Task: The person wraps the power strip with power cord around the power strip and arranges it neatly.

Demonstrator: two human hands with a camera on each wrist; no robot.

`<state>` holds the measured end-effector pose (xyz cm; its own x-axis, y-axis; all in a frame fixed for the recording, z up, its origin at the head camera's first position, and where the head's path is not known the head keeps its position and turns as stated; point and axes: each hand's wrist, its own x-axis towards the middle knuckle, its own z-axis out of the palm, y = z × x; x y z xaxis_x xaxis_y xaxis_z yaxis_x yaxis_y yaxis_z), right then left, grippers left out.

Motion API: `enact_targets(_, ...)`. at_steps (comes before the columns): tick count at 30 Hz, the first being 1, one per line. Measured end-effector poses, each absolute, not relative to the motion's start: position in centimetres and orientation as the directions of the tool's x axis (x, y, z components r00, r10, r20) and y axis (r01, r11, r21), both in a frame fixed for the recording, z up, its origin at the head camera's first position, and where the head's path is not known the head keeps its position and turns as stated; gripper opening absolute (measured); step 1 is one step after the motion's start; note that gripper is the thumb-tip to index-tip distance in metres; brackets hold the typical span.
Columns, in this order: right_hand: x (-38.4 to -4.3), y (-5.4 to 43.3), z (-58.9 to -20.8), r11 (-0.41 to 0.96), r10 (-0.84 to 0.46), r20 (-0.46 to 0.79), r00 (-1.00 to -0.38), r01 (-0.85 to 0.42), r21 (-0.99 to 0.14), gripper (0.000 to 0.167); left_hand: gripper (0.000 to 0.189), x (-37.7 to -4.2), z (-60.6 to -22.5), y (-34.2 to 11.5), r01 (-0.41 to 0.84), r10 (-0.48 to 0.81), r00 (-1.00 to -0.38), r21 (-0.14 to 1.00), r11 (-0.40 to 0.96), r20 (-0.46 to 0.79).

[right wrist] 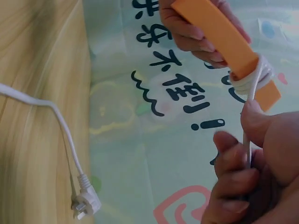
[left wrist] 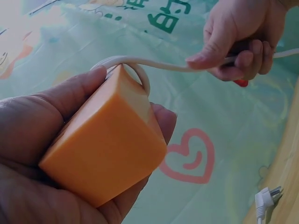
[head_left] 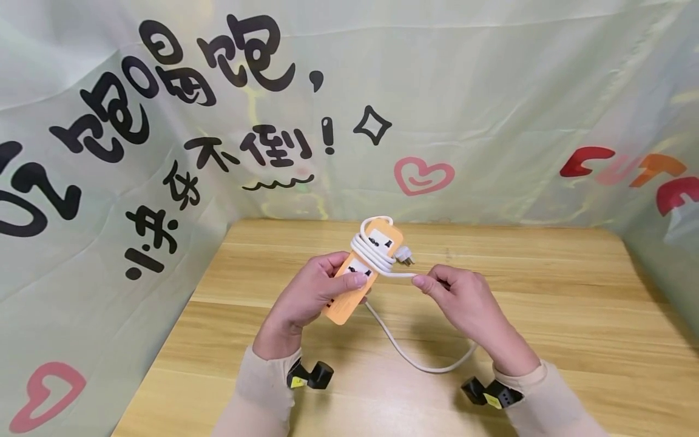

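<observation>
An orange power strip (head_left: 343, 306) with white socket panels is held tilted above the table by my left hand (head_left: 308, 291), the thumb lying across its face. Several turns of white cord (head_left: 373, 255) wrap round its far half. My right hand (head_left: 464, 297) pinches the cord a short way to the right, and the stretch between looks taut. From there the loose cord hangs in a curve below both hands. The white plug (head_left: 405, 255) lies on the table behind the strip; the right wrist view also shows this plug (right wrist: 88, 201) with its pins.
The wooden table (head_left: 573, 303) carries the plug. A pale fabric backdrop (head_left: 491, 109) with printed writing and hearts stands along the table's back and sides. Black wrist cameras (head_left: 321, 375) are strapped over both sleeves.
</observation>
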<state>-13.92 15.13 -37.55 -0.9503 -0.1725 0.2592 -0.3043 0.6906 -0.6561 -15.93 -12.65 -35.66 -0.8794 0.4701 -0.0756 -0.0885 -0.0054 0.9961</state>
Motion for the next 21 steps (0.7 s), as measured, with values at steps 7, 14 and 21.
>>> enact_targets(7,-13.84,15.4,-37.13,0.634,-0.251,0.236,-0.939,-0.343,-0.693,0.019,0.038,-16.01,-35.58,-13.08,-0.095,0.457,-0.886,0.995,-0.023,-0.074)
enact_targets(14,-14.27,15.1,-37.77,0.742,-0.178,0.25,-0.952,-0.297,-0.601,0.03,0.033,-15.95,-35.67,-12.72,-0.093,0.522,-0.851,0.995,-0.034,-0.062)
enact_targets(21,-14.65,15.73,-38.0,0.776,-0.135,0.211,-0.968,-0.236,-0.585,0.042,0.031,-16.05,-35.84,-12.85,-0.079,0.53,-0.847,0.996,-0.041,-0.046)
